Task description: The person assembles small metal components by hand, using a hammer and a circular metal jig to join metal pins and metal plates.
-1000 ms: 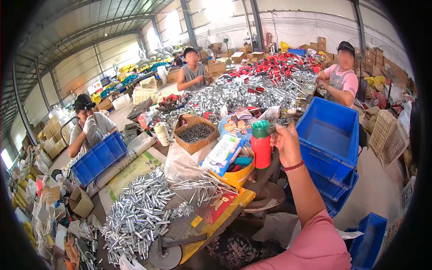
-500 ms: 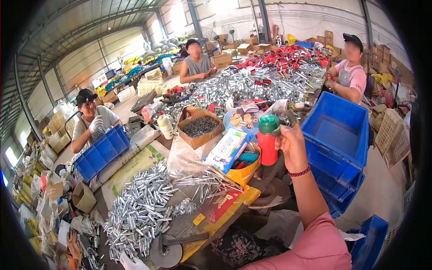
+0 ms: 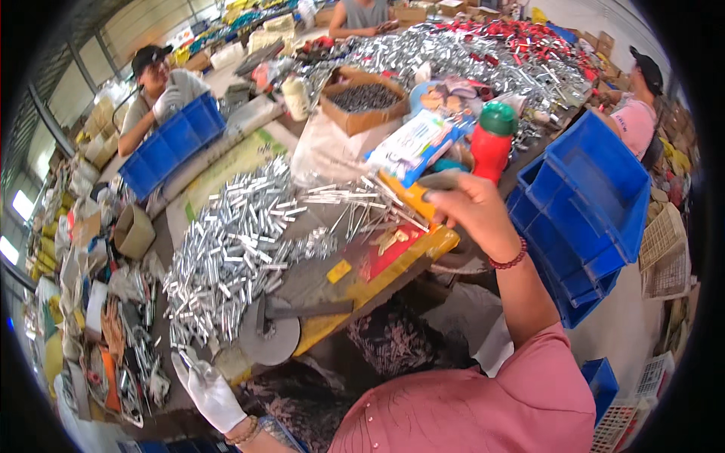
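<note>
My right hand [image 3: 477, 211], bare with a dark-covered forefinger, hovers above the table's near right corner, beside a red bottle with a green cap [image 3: 495, 143]. Its fingers are curled together in a pinch, and what lies between them is hidden. My left hand [image 3: 210, 394] wears a white glove at the table's near edge. Shiny metal tubes [image 3: 195, 365] show in its fingers. Beyond it spreads a heap of short metal tubes [image 3: 230, 253]. A round metal plate with a flat bar [image 3: 272, 340] lies nearby, and thin metal rods [image 3: 359, 202] are farther back.
A cardboard box of small dark parts [image 3: 362, 121] and a wipes pack [image 3: 411, 147] stand behind the rods. Stacked blue crates [image 3: 596, 189] are at right. A co-worker at left holds a blue crate [image 3: 174, 147]; two others sit around the far heap of metal parts [image 3: 453, 60].
The view has tipped downward. My right hand has come down and nearer, away from the bottle. My gloved left hand has come fully into view with metal tubes in it.
</note>
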A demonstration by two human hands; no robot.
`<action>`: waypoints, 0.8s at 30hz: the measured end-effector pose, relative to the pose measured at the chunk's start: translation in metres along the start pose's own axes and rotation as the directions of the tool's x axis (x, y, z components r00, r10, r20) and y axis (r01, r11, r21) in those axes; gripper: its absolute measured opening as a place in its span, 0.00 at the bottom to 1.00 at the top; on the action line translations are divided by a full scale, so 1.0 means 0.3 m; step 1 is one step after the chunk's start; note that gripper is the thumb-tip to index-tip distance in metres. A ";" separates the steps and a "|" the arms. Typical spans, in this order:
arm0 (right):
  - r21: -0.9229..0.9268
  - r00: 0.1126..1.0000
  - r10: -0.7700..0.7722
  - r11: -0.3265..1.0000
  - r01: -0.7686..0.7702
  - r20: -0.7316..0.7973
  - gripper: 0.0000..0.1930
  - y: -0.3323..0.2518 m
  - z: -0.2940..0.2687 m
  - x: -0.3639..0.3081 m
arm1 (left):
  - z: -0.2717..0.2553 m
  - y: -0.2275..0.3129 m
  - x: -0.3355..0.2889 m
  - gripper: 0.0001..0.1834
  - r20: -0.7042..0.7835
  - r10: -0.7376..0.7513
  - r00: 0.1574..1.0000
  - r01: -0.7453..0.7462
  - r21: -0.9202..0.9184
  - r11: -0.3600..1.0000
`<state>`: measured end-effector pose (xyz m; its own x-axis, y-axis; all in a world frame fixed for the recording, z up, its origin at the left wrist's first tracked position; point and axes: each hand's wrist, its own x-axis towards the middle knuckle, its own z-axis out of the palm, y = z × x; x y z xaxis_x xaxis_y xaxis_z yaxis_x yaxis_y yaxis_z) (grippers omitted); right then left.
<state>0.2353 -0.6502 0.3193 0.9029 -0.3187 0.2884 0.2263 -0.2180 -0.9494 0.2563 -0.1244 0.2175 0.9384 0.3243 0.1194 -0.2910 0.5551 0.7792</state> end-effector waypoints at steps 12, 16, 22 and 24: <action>-0.760 0.806 -0.239 0.272 0.590 0.541 0.05 0.259 0.307 0.084 | 0.126 -0.012 -0.145 0.22 0.077 -0.225 0.971 0.167 0.452 0.876; -0.655 0.711 -0.360 0.283 0.700 0.604 0.04 0.307 0.314 0.106 | 0.273 0.035 -0.163 0.18 0.469 -0.163 0.868 -0.394 0.851 0.347; -0.645 0.774 -0.467 0.443 0.623 0.427 0.10 0.272 0.355 0.086 | 0.288 -0.061 -0.112 0.14 0.652 -0.006 0.758 -0.620 0.724 0.303; -0.520 0.833 -0.497 0.657 0.545 0.245 0.11 0.216 0.439 0.047 | 0.256 -0.069 -0.098 0.12 0.657 -0.027 0.753 -0.631 0.733 0.254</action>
<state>0.3108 -0.5474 0.2453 0.7290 0.0689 0.6811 0.4510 -0.7968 -0.4021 0.2490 -0.2043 0.2450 0.8370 -0.2740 0.4737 -0.5293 -0.6249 0.5739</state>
